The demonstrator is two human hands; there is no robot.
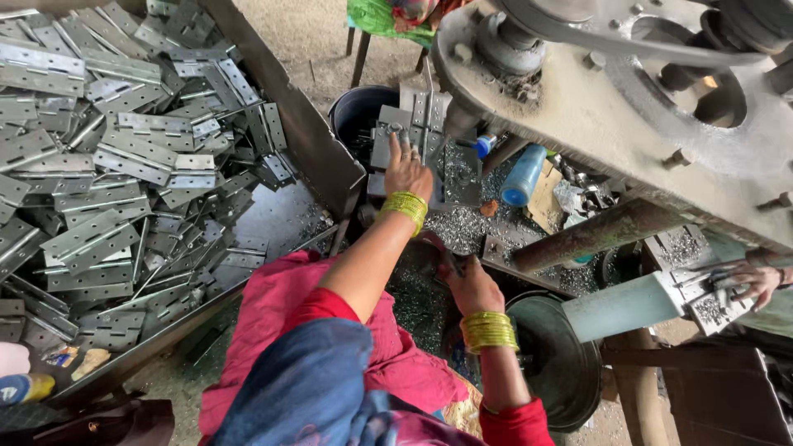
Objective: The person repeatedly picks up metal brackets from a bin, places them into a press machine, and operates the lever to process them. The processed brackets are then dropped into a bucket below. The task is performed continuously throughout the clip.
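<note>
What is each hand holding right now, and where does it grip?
Left hand presses a metal hinge plate at its lower edge on the press bed. Right hand: hold cannot be told.

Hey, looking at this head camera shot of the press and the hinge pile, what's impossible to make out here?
- Left hand fingertips: they lie on the hinge plate; any grip is hidden.
- Right hand: its palm side faces away, so anything it holds is hidden.
- Press machine: cut off by the top and right edges.
- Bin of hinges: cut off at the left edge.

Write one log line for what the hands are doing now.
left hand: pressing flat grey metal hinge plate at press machine | right hand: gripping dark lever, partly hidden | bin of grey hinges: left
</note>
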